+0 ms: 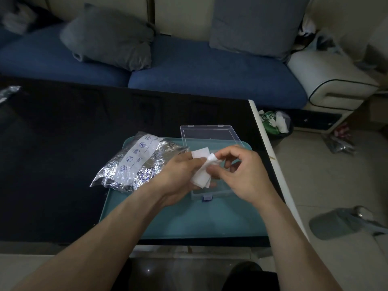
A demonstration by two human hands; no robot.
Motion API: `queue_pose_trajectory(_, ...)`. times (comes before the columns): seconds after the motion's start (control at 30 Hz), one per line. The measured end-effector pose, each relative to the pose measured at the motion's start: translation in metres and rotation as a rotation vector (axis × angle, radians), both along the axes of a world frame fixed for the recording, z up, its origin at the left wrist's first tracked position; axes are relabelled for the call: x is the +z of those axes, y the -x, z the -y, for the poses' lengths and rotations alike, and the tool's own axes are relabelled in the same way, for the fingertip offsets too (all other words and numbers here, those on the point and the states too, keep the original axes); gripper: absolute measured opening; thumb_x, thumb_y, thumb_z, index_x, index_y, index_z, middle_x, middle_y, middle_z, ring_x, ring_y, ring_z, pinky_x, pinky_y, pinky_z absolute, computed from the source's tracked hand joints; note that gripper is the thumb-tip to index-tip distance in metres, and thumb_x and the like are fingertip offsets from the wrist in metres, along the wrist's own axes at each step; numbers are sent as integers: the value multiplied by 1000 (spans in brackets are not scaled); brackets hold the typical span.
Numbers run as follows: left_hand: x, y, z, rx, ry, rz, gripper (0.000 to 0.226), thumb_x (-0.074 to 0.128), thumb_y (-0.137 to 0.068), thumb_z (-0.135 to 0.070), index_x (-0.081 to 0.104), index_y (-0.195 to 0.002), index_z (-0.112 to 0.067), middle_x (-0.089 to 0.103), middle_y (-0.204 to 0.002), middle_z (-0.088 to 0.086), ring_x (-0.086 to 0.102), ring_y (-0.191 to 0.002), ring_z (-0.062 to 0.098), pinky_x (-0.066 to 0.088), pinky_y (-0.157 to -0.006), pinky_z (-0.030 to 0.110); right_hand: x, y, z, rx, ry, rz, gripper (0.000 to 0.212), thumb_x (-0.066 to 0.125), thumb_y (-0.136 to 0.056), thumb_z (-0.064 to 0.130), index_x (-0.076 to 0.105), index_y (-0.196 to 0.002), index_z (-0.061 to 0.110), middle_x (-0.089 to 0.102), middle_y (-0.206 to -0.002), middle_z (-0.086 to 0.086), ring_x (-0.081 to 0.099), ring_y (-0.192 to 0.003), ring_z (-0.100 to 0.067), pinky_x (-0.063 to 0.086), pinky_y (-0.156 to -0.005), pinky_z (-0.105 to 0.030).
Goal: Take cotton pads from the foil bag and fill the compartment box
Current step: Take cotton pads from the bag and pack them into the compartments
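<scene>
Left hand [178, 177] held a pad stack [202, 173]; right hand [237, 171] pinched its top pad above the open box [210, 133], bag [138, 162] left.

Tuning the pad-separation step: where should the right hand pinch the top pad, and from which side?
Pinch the lifted upper corner of the top pad, coming from the right. The left hand holds the stack from the left and below, so only the right edge is free, and that corner already curls off the stack where the right hand meets it.
</scene>
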State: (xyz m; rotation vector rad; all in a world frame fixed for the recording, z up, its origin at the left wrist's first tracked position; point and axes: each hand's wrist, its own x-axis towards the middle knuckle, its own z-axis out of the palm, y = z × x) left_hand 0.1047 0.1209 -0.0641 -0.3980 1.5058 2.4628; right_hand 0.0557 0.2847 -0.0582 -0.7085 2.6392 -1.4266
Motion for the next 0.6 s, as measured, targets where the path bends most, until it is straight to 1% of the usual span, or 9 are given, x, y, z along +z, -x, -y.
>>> queue_pose_trajectory(0.07, 2, 1, 1, 29, -60, 28, 25, 44, -103, -11, 57, -119, 5, 67, -113, 24, 67, -93, 32, 61, -73, 45, 0, 1, 0, 23, -12, -38, 21, 86, -77, 24, 69, -88, 27, 66, -92, 15, 62, -84, -6, 51, -68, -19)
queue_pose_trajectory(0.13, 3, 2, 3, 69, -50, 51, 27, 44, -103, -10, 55, -120, 8, 67, -112, 27, 70, -87, 33, 62, -64, 42, 0, 2, -2, 40, 5, -13, 17, 84, -80, 22, 69, -88, 23, 68, -90, 14, 64, -85, -6, 54, -70, -22)
queue_pose_trajectory(0.2, -1, 5, 5, 104, 7, 76, 27, 47, -102, -8, 54, -121, 10, 67, -111, 30, 71, -82, 35, 61, -61, 41, 1, 4, -6, 37, 75, 35, 17, 83, -81, 16, 69, -87, 23, 70, -86, 13, 67, -81, -7, 56, -71, -23)
queue_pose_trajectory(0.3, -7, 6, 8, 122, 165, 72, 21, 51, -101, -6, 57, -114, 9, 67, -108, 30, 71, -79, 33, 62, -63, 42, 8, 8, -15, 110, 218, 155, 20, 78, -84, 5, 71, -97, 18, 75, -94, 4, 73, -88, -13, 59, -76, -28)
queue_pose_trajectory(0.37, -11, 5, 9, 89, 327, 22, 18, 53, -100, -7, 61, -108, 8, 70, -97, 24, 72, -70, 26, 61, -58, 35, 11, 10, -22, 185, 299, 309, 22, 74, -85, 3, 71, -106, 9, 76, -102, -8, 74, -94, -24, 62, -77, -37)
queue_pose_trajectory(0.4, -12, 4, 9, 65, 408, -12, 16, 55, -100, -7, 63, -103, 5, 71, -88, 19, 70, -63, 21, 58, -53, 30, 12, 11, -24, 212, 318, 384, 25, 74, -83, 5, 70, -108, 7, 75, -104, -10, 74, -94, -26, 62, -76, -38)
queue_pose_trajectory(0.47, -13, 1, 8, 20, 518, -68, 12, 62, -96, -9, 69, -98, 0, 72, -76, 12, 67, -56, 16, 53, -50, 24, 9, 11, -26, 240, 282, 443, 32, 76, -79, 12, 71, -110, 9, 76, -103, -10, 74, -93, -26, 62, -74, -37)
queue_pose_trajectory(0.53, -15, 1, 9, -16, 574, -102, 12, 71, -90, -15, 73, -97, -5, 75, -83, 13, 67, -65, 20, 54, -58, 32, 5, 10, -24, 229, 163, 387, 39, 80, -80, 12, 70, -117, 16, 76, -99, -8, 74, -91, -26, 61, -77, -40)
queue_pose_trajectory(0.6, -16, 0, 9, -37, 596, -113, 12, 72, -87, -13, 74, -97, -8, 75, -89, 16, 67, -73, 23, 55, -68, 41, 1, 9, -19, 172, 70, 334, 43, 82, -82, 15, 67, -122, 20, 76, -89, -3, 74, -83, -22, 61, -78, -39)
